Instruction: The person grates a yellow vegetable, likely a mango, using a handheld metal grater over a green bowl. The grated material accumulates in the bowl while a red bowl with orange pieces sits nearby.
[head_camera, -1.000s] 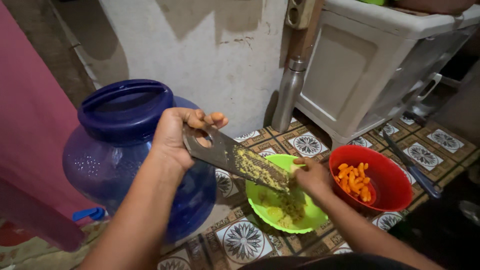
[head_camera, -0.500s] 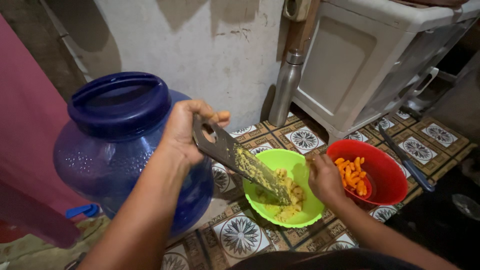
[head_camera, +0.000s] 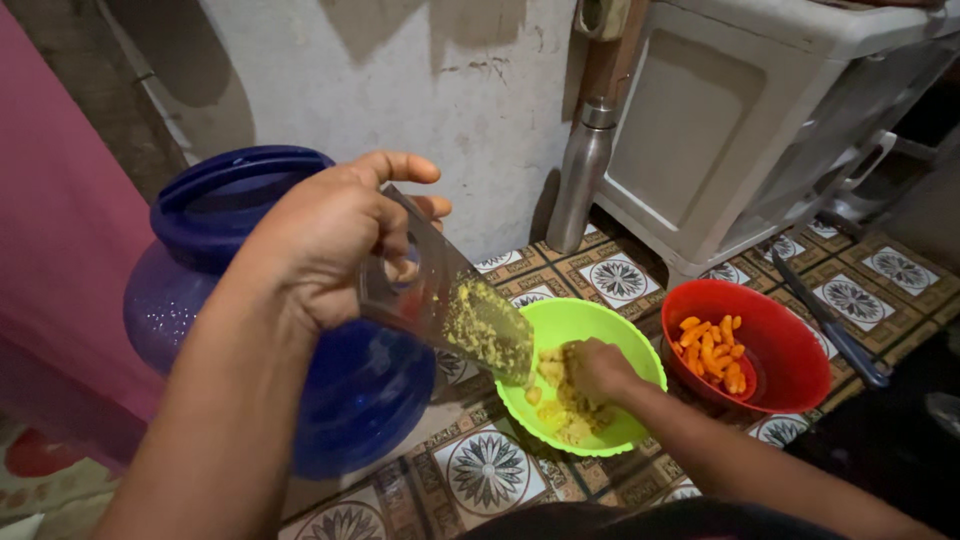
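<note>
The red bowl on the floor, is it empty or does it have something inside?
Not empty. The red bowl holds a small heap of orange pieces on its bottom; most of its inside is bare.

Home kitchen floor (patterned tiles (head_camera: 490, 470), bowls (head_camera: 770, 330))

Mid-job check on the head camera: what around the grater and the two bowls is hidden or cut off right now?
- Head view: the right hand covers what its fingers hold in the green bowl.
- The grater top is hidden by the left hand.
- The red bowl near wall hides part of the orange pieces.
- The steel bottle top is lost against the wooden post.
</note>
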